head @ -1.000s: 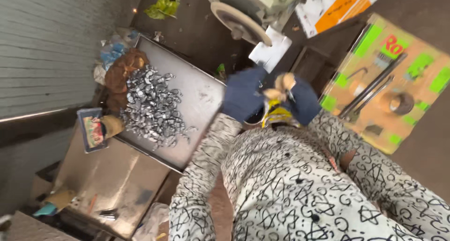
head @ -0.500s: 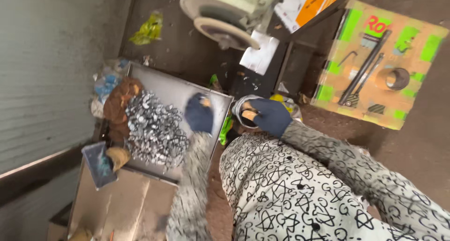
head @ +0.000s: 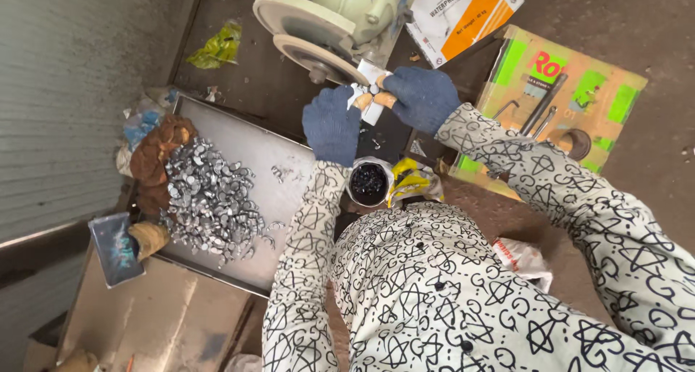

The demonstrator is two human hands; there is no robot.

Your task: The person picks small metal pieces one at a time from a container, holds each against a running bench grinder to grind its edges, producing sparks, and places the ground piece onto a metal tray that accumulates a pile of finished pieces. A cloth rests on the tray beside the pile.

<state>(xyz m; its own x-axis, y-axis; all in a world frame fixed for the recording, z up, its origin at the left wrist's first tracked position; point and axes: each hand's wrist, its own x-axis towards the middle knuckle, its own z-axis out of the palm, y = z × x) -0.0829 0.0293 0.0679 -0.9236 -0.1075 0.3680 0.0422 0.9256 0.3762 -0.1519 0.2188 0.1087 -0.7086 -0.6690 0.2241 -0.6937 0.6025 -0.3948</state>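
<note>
Both my hands wear blue gloves with bare fingertips. My left hand (head: 331,123) and my right hand (head: 420,97) meet at the edge of a pale grinding wheel (head: 313,45). Together their fingertips pinch a small metal piece (head: 372,91) just below the wheel's rim, in front of a white scrap. Below my hands stands a small cup (head: 369,184) of dark bits. To the left, a heap of shiny metal pieces (head: 208,200) lies on a steel tray (head: 286,151).
A yellow bag (head: 414,184) lies by the cup. A cardboard box (head: 579,100) carrying metal tools is at the right, and a white and orange sack (head: 463,10) at the top. Brown gloves (head: 156,155) lie at the tray's left edge. A green wrapper (head: 217,46) lies on the floor.
My left hand has left the tray and my right hand has left the cup; both have risen to the grinding wheel and now pinch a small piece together.
</note>
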